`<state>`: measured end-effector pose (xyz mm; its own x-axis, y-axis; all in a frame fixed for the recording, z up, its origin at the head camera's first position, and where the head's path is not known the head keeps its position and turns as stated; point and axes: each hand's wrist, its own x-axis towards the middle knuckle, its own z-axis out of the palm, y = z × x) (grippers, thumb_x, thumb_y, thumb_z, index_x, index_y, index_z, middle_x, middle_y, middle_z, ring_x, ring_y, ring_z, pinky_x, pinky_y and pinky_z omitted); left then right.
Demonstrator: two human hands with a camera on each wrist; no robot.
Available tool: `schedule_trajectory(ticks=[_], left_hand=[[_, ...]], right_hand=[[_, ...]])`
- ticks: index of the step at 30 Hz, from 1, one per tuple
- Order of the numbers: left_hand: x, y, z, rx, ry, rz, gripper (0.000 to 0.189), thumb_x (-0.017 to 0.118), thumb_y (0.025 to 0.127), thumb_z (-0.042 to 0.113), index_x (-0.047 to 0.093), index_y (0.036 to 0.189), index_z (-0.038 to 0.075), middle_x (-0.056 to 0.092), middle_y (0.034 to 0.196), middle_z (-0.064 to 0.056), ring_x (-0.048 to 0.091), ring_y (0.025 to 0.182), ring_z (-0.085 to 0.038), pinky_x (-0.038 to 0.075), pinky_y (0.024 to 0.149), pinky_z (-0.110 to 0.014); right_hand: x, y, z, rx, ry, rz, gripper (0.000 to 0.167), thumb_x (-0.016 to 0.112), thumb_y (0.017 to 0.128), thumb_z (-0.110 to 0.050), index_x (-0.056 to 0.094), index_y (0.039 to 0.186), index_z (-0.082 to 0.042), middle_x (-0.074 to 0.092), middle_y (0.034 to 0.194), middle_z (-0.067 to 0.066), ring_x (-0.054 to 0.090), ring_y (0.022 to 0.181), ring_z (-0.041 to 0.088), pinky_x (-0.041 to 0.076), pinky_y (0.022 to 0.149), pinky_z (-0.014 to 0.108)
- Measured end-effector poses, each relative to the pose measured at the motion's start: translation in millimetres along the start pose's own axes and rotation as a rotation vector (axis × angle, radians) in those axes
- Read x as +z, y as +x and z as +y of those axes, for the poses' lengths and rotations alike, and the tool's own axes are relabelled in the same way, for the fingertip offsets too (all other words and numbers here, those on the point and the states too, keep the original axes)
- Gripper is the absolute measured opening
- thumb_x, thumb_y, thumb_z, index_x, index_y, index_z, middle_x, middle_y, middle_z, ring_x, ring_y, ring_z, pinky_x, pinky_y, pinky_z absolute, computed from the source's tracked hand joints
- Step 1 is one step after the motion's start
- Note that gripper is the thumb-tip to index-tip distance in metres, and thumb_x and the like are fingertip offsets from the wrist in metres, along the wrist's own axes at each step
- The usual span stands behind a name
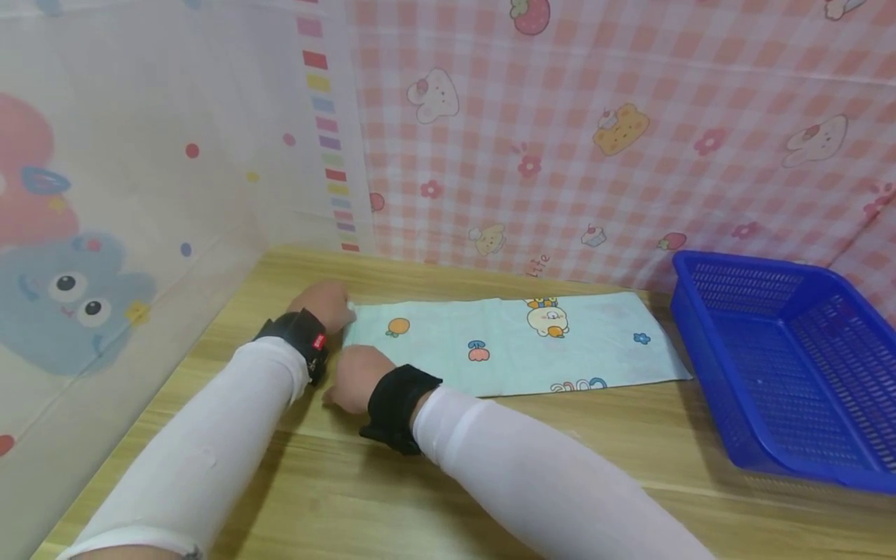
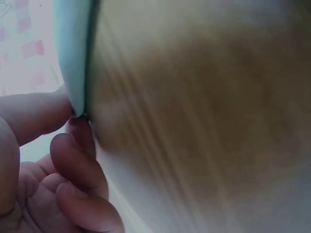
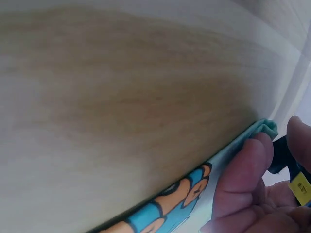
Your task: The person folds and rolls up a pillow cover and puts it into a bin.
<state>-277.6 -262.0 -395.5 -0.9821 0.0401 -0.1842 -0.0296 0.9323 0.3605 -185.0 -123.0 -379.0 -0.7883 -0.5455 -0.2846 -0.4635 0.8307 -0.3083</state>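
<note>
A folded mint-green cloth (image 1: pixel 434 315) with cartoon prints lies flat as a long strip on the wooden table. At its far left corner is my left hand (image 1: pixel 323 305). The left wrist view shows my thumb and index finger pinching the tip of the cloth (image 2: pixel 75 58), the other fingers curled below. My right hand (image 1: pixel 360 379) is at the near left corner. In the right wrist view its bent index finger (image 3: pixel 243 167) touches the cloth beside a small fold at the corner (image 3: pixel 266 127), while the thumb stands apart with a gap between.
A blue plastic basket (image 1: pixel 728 404) stands at the right, close to the cloth's right end. Behind the table (image 1: pixel 336 498) hangs a pink checked curtain (image 1: pixel 490 155); a pale printed sheet (image 1: pixel 175 93) covers the left side.
</note>
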Motion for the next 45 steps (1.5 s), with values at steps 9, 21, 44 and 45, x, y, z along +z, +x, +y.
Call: schedule_trajectory(ticks=[9,21,44,45], left_hand=[[-6.7,-0.5,3.0,-0.019,-0.024,-0.011,0.032,0.065,0.087,0.017,0.051,0.059,0.011,0.048,0.063,-0.002,0.049,0.062,-0.021,0.040,0.059,-0.032],[12.3,39.1,-23.9,0.135,0.028,0.012,0.027,0.062,0.083,0.020,0.048,0.060,0.017,0.050,0.064,-0.001,0.048,0.059,-0.021,0.043,0.059,-0.037],[-5.8,6.6,23.8,0.147,0.106,-0.118,0.028,0.045,0.097,0.017,0.065,0.082,0.004,0.066,0.089,-0.016,0.060,0.077,-0.027,0.053,0.078,-0.041],[-5.3,6.8,23.4,0.148,0.108,-0.117,0.028,0.046,0.098,0.016,0.065,0.082,0.003,0.065,0.088,-0.016,0.059,0.077,-0.027,0.053,0.077,-0.040]], right_hand=[[-1.7,6.5,-1.0,-0.059,-0.154,-0.004,0.016,0.067,0.098,-0.021,0.075,0.091,-0.009,0.066,0.090,0.000,0.058,0.077,0.014,0.049,0.070,0.023],[9.6,6.2,14.6,0.086,0.172,-0.071,0.037,0.058,0.099,-0.010,0.058,0.061,-0.011,0.055,0.059,-0.001,0.050,0.046,0.012,0.041,0.047,0.023],[10.0,-1.9,21.3,0.083,0.090,-0.116,0.036,0.062,0.094,-0.010,0.056,0.059,-0.012,0.053,0.064,0.000,0.053,0.057,0.016,0.043,0.052,0.025],[10.4,-1.5,21.9,0.062,0.041,-0.109,0.034,0.062,0.094,-0.011,0.056,0.060,-0.013,0.052,0.067,0.000,0.052,0.060,0.017,0.042,0.053,0.026]])
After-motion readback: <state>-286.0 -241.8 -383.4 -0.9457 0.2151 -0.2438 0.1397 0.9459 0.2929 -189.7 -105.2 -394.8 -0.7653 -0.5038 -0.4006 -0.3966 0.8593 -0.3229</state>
